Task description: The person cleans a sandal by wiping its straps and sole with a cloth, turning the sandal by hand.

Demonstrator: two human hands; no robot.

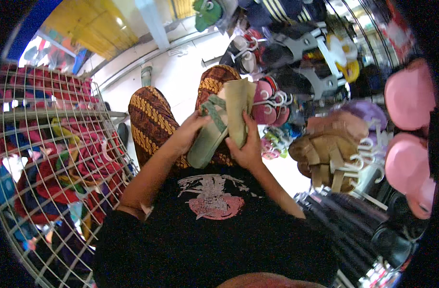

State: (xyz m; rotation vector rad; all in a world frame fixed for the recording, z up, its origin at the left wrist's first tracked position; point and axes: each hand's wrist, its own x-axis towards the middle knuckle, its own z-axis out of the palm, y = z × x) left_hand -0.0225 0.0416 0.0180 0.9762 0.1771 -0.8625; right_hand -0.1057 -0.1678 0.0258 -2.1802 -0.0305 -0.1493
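In front of my chest my left hand (192,130) is closed on a pale green sandal (203,147), with its fingers by the textured crossed green straps. My right hand (246,146) grips a long beige folded piece (235,106), which looks like cloth or thick paper. The thumb lies on its near side. This piece stands upright against the right edge of the sandal and hides part of it. Both are held above my lap, over brown patterned trousers (154,117).
A wire rack (61,139) of colourful goods stands at my left. On the right hang brown sandals (327,156), pink sandals (410,98) and several white hooks (365,158). Dark pink sandals (265,103) hang just beyond my right hand. White floor tiles (178,84) lie ahead.
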